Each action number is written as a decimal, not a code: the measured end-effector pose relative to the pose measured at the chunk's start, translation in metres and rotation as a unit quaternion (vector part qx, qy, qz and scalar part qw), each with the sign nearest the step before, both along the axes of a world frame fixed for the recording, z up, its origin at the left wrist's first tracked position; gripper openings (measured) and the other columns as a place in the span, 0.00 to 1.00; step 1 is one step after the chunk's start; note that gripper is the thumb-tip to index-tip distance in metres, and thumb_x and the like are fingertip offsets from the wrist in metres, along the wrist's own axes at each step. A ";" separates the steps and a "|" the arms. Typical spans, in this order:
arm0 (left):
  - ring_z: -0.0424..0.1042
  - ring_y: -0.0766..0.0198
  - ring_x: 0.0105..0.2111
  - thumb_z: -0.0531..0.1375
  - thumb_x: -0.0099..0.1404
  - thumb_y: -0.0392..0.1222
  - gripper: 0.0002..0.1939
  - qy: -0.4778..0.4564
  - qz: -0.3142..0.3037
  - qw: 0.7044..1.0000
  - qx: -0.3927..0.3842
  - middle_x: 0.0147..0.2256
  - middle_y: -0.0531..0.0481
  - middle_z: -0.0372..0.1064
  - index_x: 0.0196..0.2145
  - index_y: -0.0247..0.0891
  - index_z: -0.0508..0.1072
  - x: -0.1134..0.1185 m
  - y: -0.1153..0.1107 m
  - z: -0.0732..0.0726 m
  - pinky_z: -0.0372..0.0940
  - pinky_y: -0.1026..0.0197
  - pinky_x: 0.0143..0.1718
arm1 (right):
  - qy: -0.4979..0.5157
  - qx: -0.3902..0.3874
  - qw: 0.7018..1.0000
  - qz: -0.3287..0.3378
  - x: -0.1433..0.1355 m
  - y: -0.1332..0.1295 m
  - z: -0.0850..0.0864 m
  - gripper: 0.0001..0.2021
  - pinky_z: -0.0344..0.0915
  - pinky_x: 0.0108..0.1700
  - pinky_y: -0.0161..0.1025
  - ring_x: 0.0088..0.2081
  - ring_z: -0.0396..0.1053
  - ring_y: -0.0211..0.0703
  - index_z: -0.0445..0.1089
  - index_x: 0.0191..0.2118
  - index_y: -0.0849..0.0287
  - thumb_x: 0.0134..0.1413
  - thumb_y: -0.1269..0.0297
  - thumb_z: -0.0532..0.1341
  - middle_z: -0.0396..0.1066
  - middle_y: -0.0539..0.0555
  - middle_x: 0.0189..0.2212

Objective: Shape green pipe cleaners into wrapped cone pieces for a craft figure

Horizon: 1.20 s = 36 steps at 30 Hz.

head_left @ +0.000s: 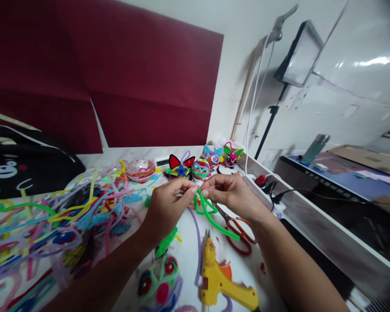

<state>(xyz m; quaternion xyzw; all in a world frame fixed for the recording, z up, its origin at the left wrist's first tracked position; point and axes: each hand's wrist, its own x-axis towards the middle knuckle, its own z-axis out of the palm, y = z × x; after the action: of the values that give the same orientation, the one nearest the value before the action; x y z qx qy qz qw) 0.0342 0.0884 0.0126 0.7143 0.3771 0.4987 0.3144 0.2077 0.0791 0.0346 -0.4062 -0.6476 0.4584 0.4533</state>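
A bright green pipe cleaner (209,216) is pinched between my two hands at the middle of the view. It is bent into a pointed loop, and one long tail slants down to the right. My left hand (170,199) grips it with thumb and forefinger from the left. From the right, my right hand (229,193) holds the same bend in a thumb-and-finger pinch. Beneath my right hand lie scissors (238,234) with orange-red handles, their blades partly covered. A yellow hot glue gun (211,277) rests nearer to me, beside a purple pipe cleaner (196,242).
Tangled colourful pipe cleaners (94,212) cover the left side. Several decorated pipe-cleaner ornaments (180,169) stand at the back. A half-decorated ball (162,281) sits in front. On the right are a power strip (260,188), cables and a lamp (302,54) on a stand.
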 end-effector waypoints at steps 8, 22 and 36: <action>0.72 0.69 0.21 0.59 0.61 0.38 0.06 0.020 0.045 0.997 0.054 0.27 0.51 0.74 0.32 0.34 0.74 0.002 -0.003 -0.001 0.66 0.70 0.23 | -0.040 0.040 0.998 0.015 0.001 -0.002 -0.001 0.16 0.52 0.25 0.32 0.23 0.56 0.32 0.71 0.29 0.65 0.48 0.54 0.65 0.63 0.48 0.21; 0.70 0.69 0.22 0.59 0.62 0.41 0.06 0.007 -0.012 1.000 0.013 0.23 0.55 0.71 0.32 0.36 0.73 -0.001 0.000 0.000 0.64 0.70 0.23 | 0.018 -0.058 0.996 0.070 0.003 -0.002 -0.001 0.13 0.47 0.24 0.32 0.22 0.51 0.30 0.69 0.28 0.64 0.46 0.58 0.67 0.60 0.45 0.19; 0.68 0.68 0.19 0.58 0.62 0.41 0.06 0.019 0.000 1.000 0.012 0.19 0.56 0.68 0.31 0.37 0.72 -0.002 -0.006 0.004 0.64 0.69 0.21 | 0.066 -0.094 0.990 0.077 0.002 -0.001 -0.003 0.10 0.54 0.26 0.31 0.22 0.60 0.31 0.73 0.29 0.64 0.39 0.64 0.69 0.67 0.48 0.21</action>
<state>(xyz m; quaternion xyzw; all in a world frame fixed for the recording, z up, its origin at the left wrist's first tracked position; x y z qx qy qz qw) 0.0326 0.0829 0.0165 0.7273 0.3769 0.4895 0.2989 0.2093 0.0781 0.0314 -0.3646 -0.5998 0.5767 0.4180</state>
